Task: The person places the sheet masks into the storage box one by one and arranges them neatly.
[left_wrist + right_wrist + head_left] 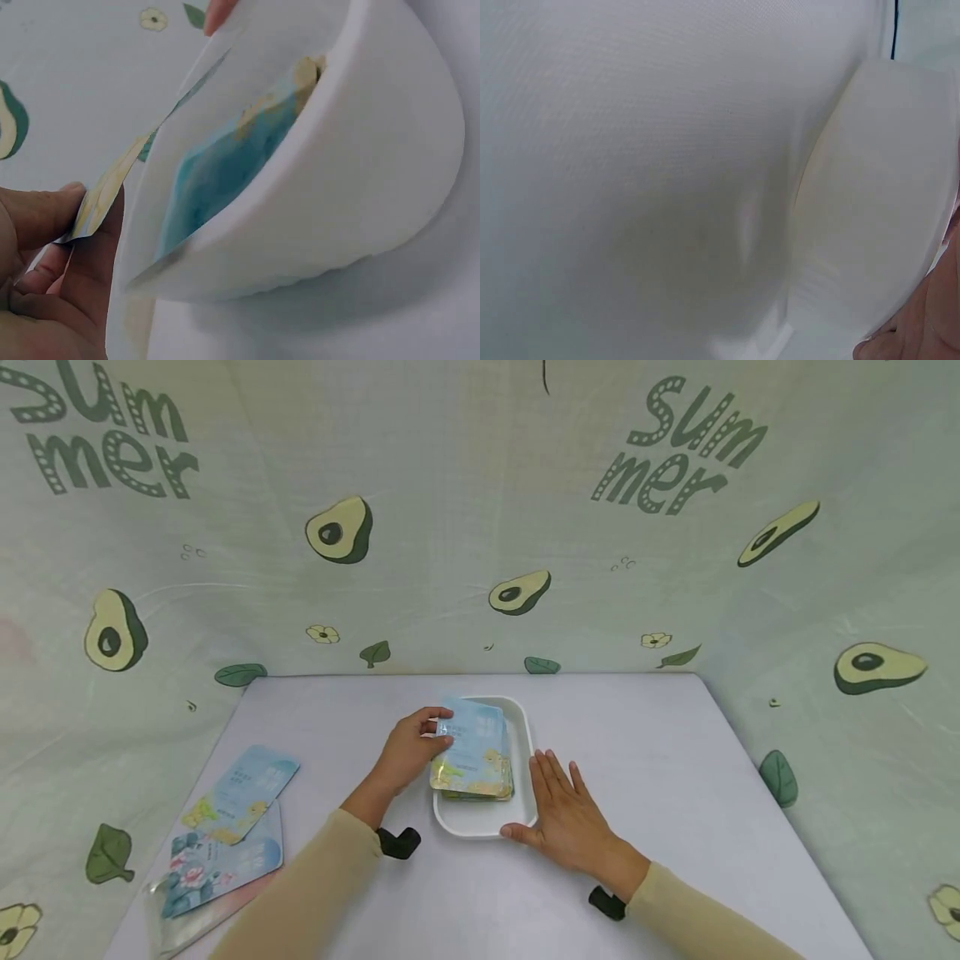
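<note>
A light blue sheet mask packet [471, 735] with a yellow-green printed lower edge lies over the white tray [480, 823]. My left hand [403, 758] pinches its left edge between thumb and fingers. Beneath it, part of another packet shows inside the tray. The left wrist view has the pinched packet [105, 189] tilted over the tray wall [322, 195], with a blue packet [232, 169] lying within. My right hand [564, 822] rests against the tray's right side, fingers straight and thumb spread toward the front corner. In the right wrist view, fingertips [919, 326] lie along the tray's rim.
Left on the white table [637, 735] lies an overlapping pile: a light blue packet [243, 789], a flower-printed blue packet [225, 864] and a silvery-pink packet [198, 927]. An avocado-printed cloth [435, 468] hangs behind and at both sides.
</note>
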The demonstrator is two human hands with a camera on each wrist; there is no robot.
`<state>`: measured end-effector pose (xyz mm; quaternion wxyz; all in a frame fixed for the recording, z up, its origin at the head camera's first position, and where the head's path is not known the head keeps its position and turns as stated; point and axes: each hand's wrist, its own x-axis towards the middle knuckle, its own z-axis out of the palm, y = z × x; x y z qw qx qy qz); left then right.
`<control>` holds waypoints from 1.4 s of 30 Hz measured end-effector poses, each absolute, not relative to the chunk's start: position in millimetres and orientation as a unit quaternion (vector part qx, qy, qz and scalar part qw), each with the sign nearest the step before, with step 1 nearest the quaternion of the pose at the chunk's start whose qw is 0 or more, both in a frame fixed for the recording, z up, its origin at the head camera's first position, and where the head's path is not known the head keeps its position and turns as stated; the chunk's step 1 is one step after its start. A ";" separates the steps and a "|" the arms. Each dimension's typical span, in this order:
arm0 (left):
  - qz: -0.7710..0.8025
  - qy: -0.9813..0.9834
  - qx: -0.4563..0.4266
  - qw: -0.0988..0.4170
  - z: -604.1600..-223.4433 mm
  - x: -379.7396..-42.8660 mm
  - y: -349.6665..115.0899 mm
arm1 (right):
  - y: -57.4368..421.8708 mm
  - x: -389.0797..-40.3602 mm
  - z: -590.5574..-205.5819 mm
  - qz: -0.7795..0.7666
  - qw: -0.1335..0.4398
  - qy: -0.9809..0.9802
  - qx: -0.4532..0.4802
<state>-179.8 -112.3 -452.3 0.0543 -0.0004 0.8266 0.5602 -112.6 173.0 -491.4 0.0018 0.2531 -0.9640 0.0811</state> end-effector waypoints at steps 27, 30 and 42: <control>0.376 0.924 -0.045 0.044 -445.7 -180.6 -79.7 | 172.5 -112.0 -493.9 0.088 0.008 -0.963 0.253; 0.368 0.929 -0.040 0.017 -440.7 -174.9 -84.1 | 173.1 -112.6 -494.5 0.089 0.012 -0.963 0.256; 0.248 0.969 0.007 -0.021 -453.0 -136.0 -194.9 | 171.0 -112.5 -495.8 0.105 0.016 -0.961 0.257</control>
